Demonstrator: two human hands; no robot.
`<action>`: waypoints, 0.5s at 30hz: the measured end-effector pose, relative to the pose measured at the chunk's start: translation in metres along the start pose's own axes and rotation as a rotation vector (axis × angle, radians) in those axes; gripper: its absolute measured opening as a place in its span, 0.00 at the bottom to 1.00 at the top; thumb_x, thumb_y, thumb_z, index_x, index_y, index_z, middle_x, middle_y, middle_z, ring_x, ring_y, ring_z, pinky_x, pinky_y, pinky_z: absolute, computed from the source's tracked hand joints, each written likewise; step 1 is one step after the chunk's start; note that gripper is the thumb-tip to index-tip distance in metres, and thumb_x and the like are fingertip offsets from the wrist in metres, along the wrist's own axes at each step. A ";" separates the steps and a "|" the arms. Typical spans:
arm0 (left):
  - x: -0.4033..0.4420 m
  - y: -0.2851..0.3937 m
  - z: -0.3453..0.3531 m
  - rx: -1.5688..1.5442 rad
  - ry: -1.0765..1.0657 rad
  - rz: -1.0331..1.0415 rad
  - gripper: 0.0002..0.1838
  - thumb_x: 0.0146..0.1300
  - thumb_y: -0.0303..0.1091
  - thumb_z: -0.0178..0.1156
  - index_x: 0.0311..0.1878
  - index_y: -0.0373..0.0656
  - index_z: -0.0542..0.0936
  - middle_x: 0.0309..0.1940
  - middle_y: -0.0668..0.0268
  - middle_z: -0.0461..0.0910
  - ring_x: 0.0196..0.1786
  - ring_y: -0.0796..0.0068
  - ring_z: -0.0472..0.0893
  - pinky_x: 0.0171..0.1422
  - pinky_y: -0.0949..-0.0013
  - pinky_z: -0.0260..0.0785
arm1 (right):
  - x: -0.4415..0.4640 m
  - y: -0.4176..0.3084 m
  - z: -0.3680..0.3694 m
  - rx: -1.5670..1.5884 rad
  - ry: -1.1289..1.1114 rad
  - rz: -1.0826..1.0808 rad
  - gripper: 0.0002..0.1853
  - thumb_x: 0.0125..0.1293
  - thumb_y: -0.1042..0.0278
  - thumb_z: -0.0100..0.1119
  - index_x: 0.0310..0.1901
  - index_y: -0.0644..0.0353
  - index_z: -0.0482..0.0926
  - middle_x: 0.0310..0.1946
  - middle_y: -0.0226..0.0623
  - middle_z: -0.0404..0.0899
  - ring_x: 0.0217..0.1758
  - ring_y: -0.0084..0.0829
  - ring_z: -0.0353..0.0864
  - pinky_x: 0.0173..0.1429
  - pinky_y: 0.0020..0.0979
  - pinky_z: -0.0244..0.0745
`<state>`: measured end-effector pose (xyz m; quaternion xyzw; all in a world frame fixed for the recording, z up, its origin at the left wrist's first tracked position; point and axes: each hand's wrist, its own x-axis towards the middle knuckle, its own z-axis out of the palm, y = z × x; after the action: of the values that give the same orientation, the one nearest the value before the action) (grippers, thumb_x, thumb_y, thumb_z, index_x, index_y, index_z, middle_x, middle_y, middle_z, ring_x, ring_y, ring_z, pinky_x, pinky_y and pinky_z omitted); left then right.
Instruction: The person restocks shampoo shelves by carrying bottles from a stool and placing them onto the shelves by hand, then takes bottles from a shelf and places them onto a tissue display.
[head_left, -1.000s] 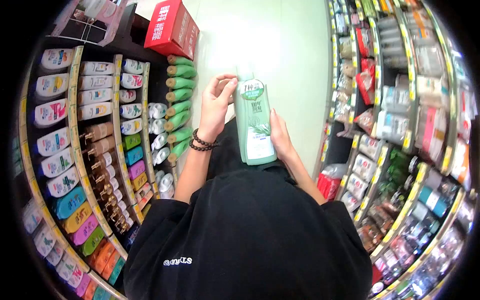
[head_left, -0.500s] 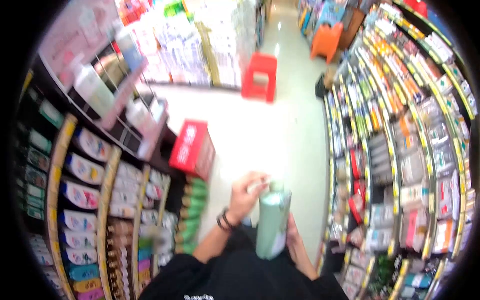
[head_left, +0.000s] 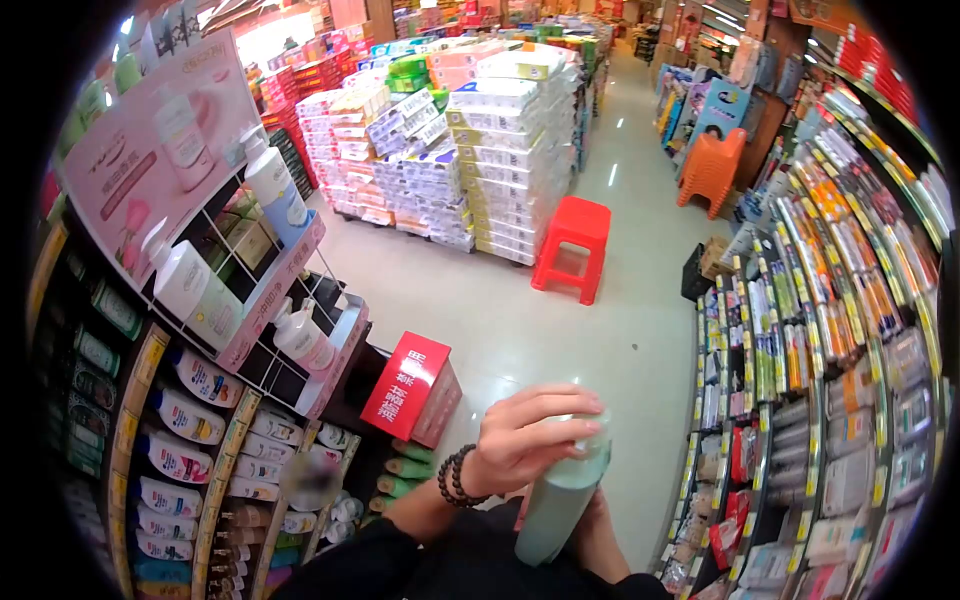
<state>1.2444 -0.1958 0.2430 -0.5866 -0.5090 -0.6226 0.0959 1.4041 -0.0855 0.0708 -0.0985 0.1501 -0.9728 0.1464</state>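
A pale green bottle [head_left: 560,512] stands slightly tilted in front of my dark top, low in the view. Across its translucent cap [head_left: 590,440] lie the bent fingers of my left hand [head_left: 532,436], closed around the top from the left. A dark bead bracelet [head_left: 456,477] circles that wrist. My right hand [head_left: 598,540] supports the bottle from the right side and behind; most of its fingers are hidden by the bottle.
Shelves of white bottles [head_left: 180,456] flank me on the left, below a pink display stand [head_left: 270,330]. A red box [head_left: 408,385] juts out there. Ahead are a red stool [head_left: 575,235] and stacked packs [head_left: 500,150]; packed shelves [head_left: 800,400] line the right.
My left hand has gone from fingertips beside the cap to fingers laid over it. The view has tilted up, so the bottle sits lower and more of the aisle shows.
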 end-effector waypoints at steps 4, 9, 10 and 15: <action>0.096 -0.019 -0.022 -0.038 -0.017 0.166 0.13 0.58 0.27 0.69 0.47 0.37 0.84 0.47 0.49 0.84 0.50 0.46 0.84 0.52 0.58 0.80 | 0.075 -0.060 0.009 -0.084 -0.058 -0.035 0.53 0.58 0.27 0.62 0.69 0.70 0.63 0.59 0.57 0.76 0.59 0.55 0.79 0.61 0.54 0.76; 0.150 -0.043 -0.002 -0.106 0.315 0.374 0.09 0.53 0.24 0.73 0.36 0.39 0.81 0.39 0.58 0.84 0.39 0.56 0.85 0.42 0.67 0.81 | 0.145 -0.098 0.017 -0.205 -0.073 -0.105 0.53 0.58 0.27 0.62 0.69 0.69 0.62 0.59 0.56 0.75 0.60 0.54 0.78 0.62 0.53 0.76; 0.155 -0.051 -0.001 -0.087 0.365 0.369 0.09 0.53 0.24 0.72 0.35 0.40 0.81 0.39 0.58 0.84 0.39 0.56 0.84 0.41 0.67 0.81 | 0.156 -0.105 0.016 -0.221 -0.075 -0.116 0.53 0.58 0.27 0.63 0.69 0.69 0.62 0.59 0.56 0.75 0.60 0.53 0.78 0.62 0.52 0.76; 0.181 -0.080 0.016 -0.013 0.595 0.221 0.12 0.48 0.21 0.73 0.32 0.40 0.79 0.39 0.60 0.83 0.34 0.59 0.84 0.36 0.70 0.81 | 0.204 -0.137 0.006 -0.290 -0.065 -0.158 0.54 0.57 0.27 0.63 0.69 0.69 0.62 0.60 0.55 0.75 0.61 0.52 0.78 0.63 0.51 0.75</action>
<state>1.1436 -0.0601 0.3480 -0.4312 -0.3876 -0.7559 0.3040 1.1794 -0.0263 0.1507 -0.1613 0.2758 -0.9458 0.0587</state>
